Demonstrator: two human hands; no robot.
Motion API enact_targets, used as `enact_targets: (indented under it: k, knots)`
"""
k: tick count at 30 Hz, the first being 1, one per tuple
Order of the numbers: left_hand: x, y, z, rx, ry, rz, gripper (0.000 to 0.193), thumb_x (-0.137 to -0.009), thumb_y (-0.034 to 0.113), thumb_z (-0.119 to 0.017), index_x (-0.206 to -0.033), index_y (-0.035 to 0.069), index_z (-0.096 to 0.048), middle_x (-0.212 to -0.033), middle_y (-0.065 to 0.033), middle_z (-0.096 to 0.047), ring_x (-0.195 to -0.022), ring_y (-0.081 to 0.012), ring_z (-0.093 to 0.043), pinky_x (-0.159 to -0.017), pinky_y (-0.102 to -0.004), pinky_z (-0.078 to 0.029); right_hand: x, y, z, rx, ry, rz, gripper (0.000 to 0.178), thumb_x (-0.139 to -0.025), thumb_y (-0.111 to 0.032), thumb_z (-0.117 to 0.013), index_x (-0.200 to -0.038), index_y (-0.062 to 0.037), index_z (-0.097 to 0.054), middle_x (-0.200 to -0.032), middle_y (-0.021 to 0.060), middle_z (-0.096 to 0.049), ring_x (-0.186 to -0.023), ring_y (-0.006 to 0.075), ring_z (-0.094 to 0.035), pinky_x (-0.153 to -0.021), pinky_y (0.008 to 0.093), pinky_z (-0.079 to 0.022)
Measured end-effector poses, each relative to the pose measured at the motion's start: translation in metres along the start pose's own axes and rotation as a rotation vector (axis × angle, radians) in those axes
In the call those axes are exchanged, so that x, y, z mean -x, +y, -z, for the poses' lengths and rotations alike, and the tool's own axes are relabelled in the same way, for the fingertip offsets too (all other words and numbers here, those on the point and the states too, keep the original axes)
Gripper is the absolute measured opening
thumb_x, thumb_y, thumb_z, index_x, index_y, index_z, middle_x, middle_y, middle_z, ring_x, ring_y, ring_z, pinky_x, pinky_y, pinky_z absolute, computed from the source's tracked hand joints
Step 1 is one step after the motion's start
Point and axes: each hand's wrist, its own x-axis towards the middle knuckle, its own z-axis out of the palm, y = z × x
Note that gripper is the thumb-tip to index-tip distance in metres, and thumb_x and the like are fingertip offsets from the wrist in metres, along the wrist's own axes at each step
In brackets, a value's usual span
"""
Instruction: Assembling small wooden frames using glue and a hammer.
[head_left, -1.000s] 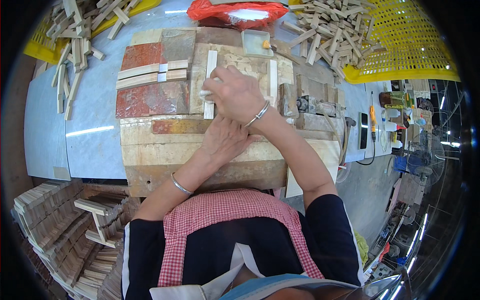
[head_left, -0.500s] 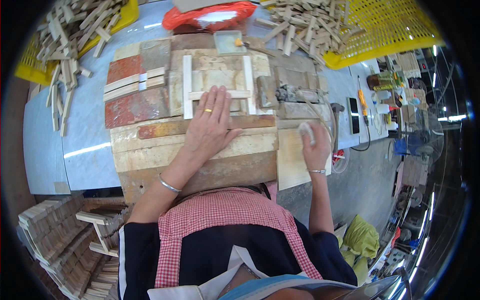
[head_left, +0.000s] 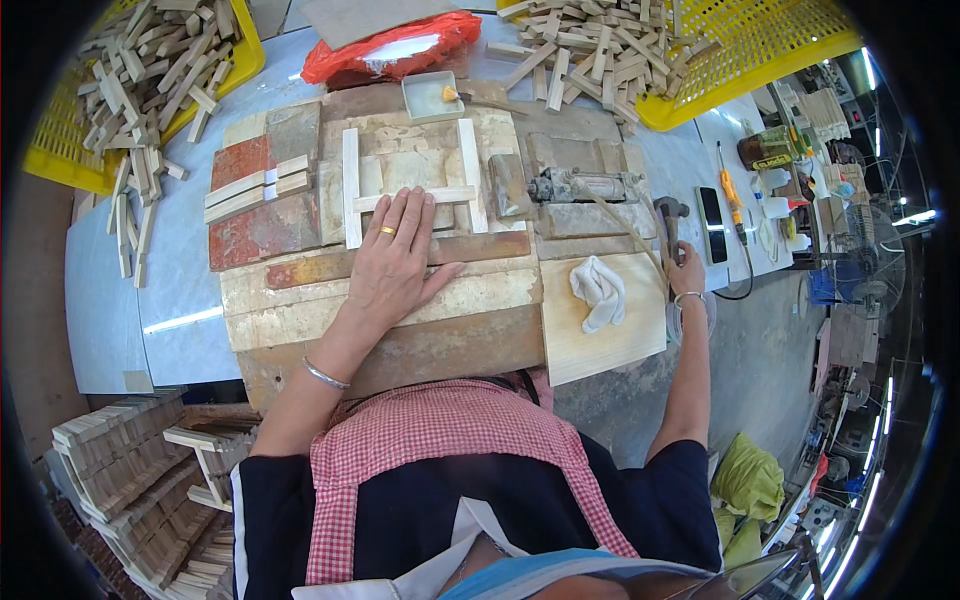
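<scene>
My left hand [head_left: 385, 262] lies flat with its fingers stretched out. Its fingertips press on the crossbar of a pale H-shaped wooden frame [head_left: 352, 190], which rests in a worn wooden jig [head_left: 400, 152]. Off to the right, my right hand [head_left: 686, 270] is closed around the handle of a hammer [head_left: 671, 208], whose head points away from me. Between the hands, a crumpled white cloth [head_left: 600, 292] sits on a light wooden board [head_left: 610, 345]. A metal clamp-like cylinder [head_left: 590, 187] is fixed to the right of the frame.
Yellow baskets [head_left: 770, 60] and loose wooden sticks [head_left: 590, 50] stand at the back. A shallow glue-like dish [head_left: 425, 98] is behind the jig, short strips [head_left: 235, 200] at its left. A phone [head_left: 711, 222] and orange-handled tool [head_left: 733, 190] lie right. Stacked frames [head_left: 120, 450] stand lower left.
My right hand has let go of the white cloth, leaving it on the board, and moved right to grasp the hammer. My left hand stays on the frame.
</scene>
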Motion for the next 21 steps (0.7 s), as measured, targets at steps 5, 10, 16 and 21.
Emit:
enact_targets:
  k: [5,10,16,21]
  knots:
    - [-0.001,-0.001,-0.003,0.002,0.013,-0.001,0.078,-0.081,0.049,-0.062,-0.128,-0.011,-0.045,-0.133,-0.0252,-0.045,-0.125,-0.0362,-0.043,-0.109,-0.0462,-0.031,0.005,-0.026,0.023,0.143,0.086,-0.070,0.038,-0.082,-0.027,-0.060,-0.113,-0.0066,-0.057,-0.085,0.0184,-0.065,-0.076,0.0324,-0.064,-0.072,0.0452,-0.050]
    - [0.001,-0.001,0.002,-0.002,0.019,-0.016,0.078,-0.080,0.048,-0.062,-0.128,-0.011,-0.045,-0.132,-0.0249,-0.045,-0.125,-0.0360,-0.043,-0.109,-0.0459,-0.031,0.074,-0.119,0.078,-0.435,0.224,0.285,0.031,-0.094,-0.022,-0.052,-0.116,-0.0003,-0.054,-0.078,0.0165,-0.063,-0.064,0.0248,-0.061,-0.061,0.0356,-0.048]
    - [-0.002,-0.006,-0.004,-0.002,0.010,-0.010,0.078,-0.080,0.048,-0.063,-0.128,-0.011,-0.046,-0.132,-0.0240,-0.045,-0.124,-0.0357,-0.043,-0.109,-0.0459,-0.031,0.119,-0.230,0.086,-0.490,0.070,0.658,0.043,-0.095,-0.013,-0.051,-0.136,-0.0049,-0.044,-0.096,0.0171,-0.066,-0.067,0.0232,-0.065,-0.060,0.0314,-0.050]
    - [-0.002,-0.002,0.000,-0.010,0.008,-0.010,0.078,-0.080,0.049,-0.062,-0.127,-0.011,-0.046,-0.131,-0.0238,-0.045,-0.124,-0.0356,-0.043,-0.108,-0.0461,-0.032,0.121,-0.252,0.056,-0.546,0.356,0.893,0.042,-0.093,-0.009,-0.051,-0.133,-0.0004,-0.044,-0.093,0.0213,-0.064,-0.067,0.0302,-0.064,-0.059,0.0359,-0.050]
